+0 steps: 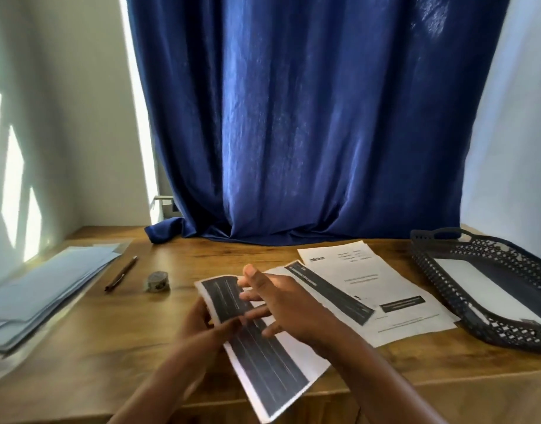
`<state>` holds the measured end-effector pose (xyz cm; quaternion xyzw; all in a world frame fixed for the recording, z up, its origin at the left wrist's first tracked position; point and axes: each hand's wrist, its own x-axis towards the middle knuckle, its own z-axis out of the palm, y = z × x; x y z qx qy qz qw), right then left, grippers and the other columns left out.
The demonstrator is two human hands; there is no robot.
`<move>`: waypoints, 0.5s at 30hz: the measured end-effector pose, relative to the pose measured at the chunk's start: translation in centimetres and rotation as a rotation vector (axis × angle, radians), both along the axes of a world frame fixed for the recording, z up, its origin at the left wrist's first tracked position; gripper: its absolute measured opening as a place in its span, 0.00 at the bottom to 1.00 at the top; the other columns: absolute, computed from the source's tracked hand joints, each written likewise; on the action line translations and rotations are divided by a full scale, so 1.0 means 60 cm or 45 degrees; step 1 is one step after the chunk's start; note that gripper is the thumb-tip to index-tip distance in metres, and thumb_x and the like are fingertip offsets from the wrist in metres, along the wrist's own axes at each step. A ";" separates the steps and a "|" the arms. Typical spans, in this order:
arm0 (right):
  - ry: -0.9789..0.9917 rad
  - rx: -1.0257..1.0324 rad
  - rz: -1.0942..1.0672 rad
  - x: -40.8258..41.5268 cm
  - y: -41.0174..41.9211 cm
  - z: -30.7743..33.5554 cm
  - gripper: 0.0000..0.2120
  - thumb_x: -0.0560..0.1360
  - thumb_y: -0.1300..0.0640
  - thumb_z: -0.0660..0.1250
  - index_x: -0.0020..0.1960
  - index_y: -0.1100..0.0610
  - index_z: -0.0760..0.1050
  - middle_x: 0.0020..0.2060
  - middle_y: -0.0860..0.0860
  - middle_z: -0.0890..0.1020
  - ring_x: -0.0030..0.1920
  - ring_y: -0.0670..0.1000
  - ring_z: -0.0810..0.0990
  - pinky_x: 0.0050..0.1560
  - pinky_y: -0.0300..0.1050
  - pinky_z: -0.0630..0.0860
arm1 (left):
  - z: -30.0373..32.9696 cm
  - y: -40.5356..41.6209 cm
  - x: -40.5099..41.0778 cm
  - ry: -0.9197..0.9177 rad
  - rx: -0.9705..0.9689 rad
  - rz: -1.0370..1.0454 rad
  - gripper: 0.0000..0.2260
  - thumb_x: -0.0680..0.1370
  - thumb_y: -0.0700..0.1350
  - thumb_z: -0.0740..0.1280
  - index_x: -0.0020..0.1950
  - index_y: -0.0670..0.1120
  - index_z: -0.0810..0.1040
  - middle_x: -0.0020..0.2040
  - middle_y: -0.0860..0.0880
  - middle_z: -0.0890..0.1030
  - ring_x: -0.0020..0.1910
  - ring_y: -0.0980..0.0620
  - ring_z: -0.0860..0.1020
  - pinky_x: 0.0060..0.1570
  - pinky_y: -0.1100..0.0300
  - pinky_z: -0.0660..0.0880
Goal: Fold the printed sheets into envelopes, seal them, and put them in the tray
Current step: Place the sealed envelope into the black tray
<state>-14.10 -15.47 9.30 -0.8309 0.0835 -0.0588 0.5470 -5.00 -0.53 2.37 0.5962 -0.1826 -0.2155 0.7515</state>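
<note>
Two hands on one folded sheet (257, 341) rn, held just above the near edge of the desk (104, 338). Left hand (202, 325) pinches the sheet's left edge, thumb on top. Right hand (281, 301) is spread flat, fingers splayed, pressing the sheet's upper half and not gripping anything.

Risk imo: the sheet isn't lying on the desk, so running a crease in mid-air could go crooked, and a skewed fold won't slide into an envelope clean. Also the near end hangs past the desk edge, so if the left pinch lets go it could drop off.

Sheet's long axis runs diagonal, far-left to near-right, dark printed band facing up (can't read the print, too blurry).

Envelopes (43, 289) are stacked well apart at far left, more sheets (385, 289) just right of the hands, tray (489, 289) at far right w/ something white already in it.
</note>
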 end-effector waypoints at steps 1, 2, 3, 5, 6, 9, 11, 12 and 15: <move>-0.030 -0.028 0.005 0.003 0.003 -0.007 0.34 0.72 0.22 0.54 0.67 0.42 0.75 0.51 0.37 0.82 0.55 0.45 0.84 0.51 0.44 0.82 | 0.001 0.017 0.011 0.028 0.039 0.073 0.27 0.70 0.33 0.77 0.67 0.46 0.76 0.55 0.41 0.86 0.53 0.39 0.85 0.54 0.40 0.82; -0.079 -0.117 -0.015 0.003 0.003 -0.015 0.32 0.73 0.24 0.55 0.67 0.41 0.75 0.50 0.33 0.81 0.55 0.42 0.83 0.54 0.42 0.81 | 0.004 0.033 0.020 0.038 0.082 0.123 0.26 0.71 0.30 0.75 0.66 0.47 0.77 0.54 0.41 0.86 0.51 0.40 0.86 0.51 0.41 0.83; -0.134 -0.237 -0.046 0.001 0.001 -0.025 0.30 0.74 0.24 0.55 0.66 0.40 0.76 0.48 0.28 0.79 0.54 0.39 0.81 0.54 0.36 0.78 | 0.008 0.049 0.029 0.031 0.127 0.156 0.24 0.72 0.30 0.75 0.63 0.49 0.78 0.52 0.42 0.87 0.48 0.41 0.87 0.46 0.44 0.84; -0.161 -0.470 -0.120 -0.006 -0.004 -0.042 0.25 0.76 0.27 0.56 0.66 0.37 0.76 0.50 0.21 0.74 0.54 0.34 0.78 0.48 0.26 0.71 | 0.018 0.078 0.044 -0.006 0.252 0.223 0.25 0.72 0.33 0.77 0.60 0.55 0.75 0.52 0.43 0.85 0.45 0.44 0.87 0.39 0.48 0.83; -0.139 -0.554 -0.144 -0.010 -0.006 -0.050 0.22 0.77 0.29 0.58 0.65 0.37 0.76 0.54 0.22 0.74 0.54 0.33 0.76 0.47 0.25 0.68 | 0.023 0.091 0.052 -0.042 0.326 0.260 0.26 0.72 0.35 0.78 0.61 0.57 0.73 0.52 0.44 0.84 0.44 0.45 0.87 0.38 0.50 0.82; -0.012 -0.733 -0.115 -0.020 -0.011 -0.081 0.19 0.78 0.32 0.62 0.65 0.37 0.77 0.68 0.32 0.74 0.59 0.34 0.72 0.52 0.27 0.67 | 0.032 0.123 0.076 -0.189 0.494 0.327 0.33 0.73 0.39 0.78 0.72 0.58 0.67 0.54 0.46 0.83 0.43 0.50 0.85 0.36 0.57 0.79; 0.070 -0.812 -0.066 -0.028 -0.011 -0.096 0.20 0.78 0.33 0.63 0.66 0.38 0.77 0.71 0.34 0.73 0.67 0.35 0.69 0.62 0.34 0.69 | 0.032 0.135 0.081 -0.371 0.645 0.379 0.40 0.73 0.43 0.79 0.78 0.58 0.61 0.65 0.46 0.80 0.53 0.50 0.83 0.47 0.53 0.80; 0.095 -0.833 -0.042 -0.031 -0.011 -0.101 0.19 0.78 0.34 0.63 0.66 0.38 0.76 0.72 0.34 0.71 0.71 0.36 0.67 0.67 0.38 0.68 | 0.030 0.139 0.082 -0.512 0.754 0.440 0.44 0.73 0.46 0.80 0.80 0.58 0.57 0.71 0.46 0.75 0.61 0.48 0.80 0.56 0.49 0.79; 0.099 -0.867 -0.002 -0.036 -0.009 -0.112 0.19 0.79 0.36 0.63 0.69 0.37 0.74 0.75 0.33 0.66 0.76 0.38 0.60 0.75 0.42 0.61 | 0.022 0.138 0.071 -0.989 0.947 0.491 0.45 0.74 0.52 0.78 0.83 0.58 0.54 0.82 0.53 0.59 0.79 0.48 0.63 0.74 0.47 0.67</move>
